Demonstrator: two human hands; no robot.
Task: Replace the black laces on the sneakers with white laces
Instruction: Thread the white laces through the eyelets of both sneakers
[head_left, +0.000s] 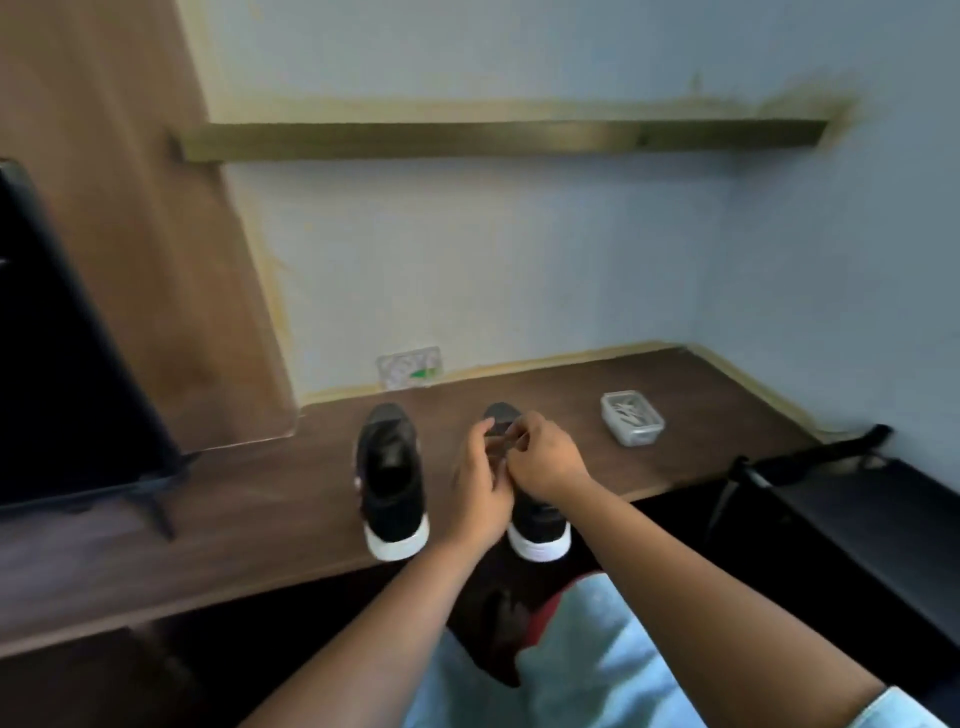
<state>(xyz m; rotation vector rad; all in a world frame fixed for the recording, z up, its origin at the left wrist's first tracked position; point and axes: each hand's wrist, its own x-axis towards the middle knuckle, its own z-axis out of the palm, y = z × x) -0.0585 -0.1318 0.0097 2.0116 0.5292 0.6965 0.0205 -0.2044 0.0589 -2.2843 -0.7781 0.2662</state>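
Two black sneakers with white soles are set side by side on the dark wood table (208, 493), toes toward the wall, heels at the near edge. Left sneaker (392, 483) is untouched; no lace can be made out on it, blur too heavy to be sure. Right sneaker (537, 525) is mostly covered by both hands.

Left hand (480, 486) is laid over the right sneaker's left side, fingers (480, 431) curled up at the lace area. Right hand (545, 457) is placed over the tongue, fingers (522, 423) pinched together. A thin dark strand, apparently the black lace (501, 441), is seen between the two hands; it is taken to be gripped by both, though the exact contact is blurred.

A small clear tub (632, 418) with pale contents is sat on the table well to the right of the sneakers; whether white laces are inside cannot be told. A dark screen (67, 364) is stood at far left on the table. A shelf (498, 137) is fixed on the wall above.
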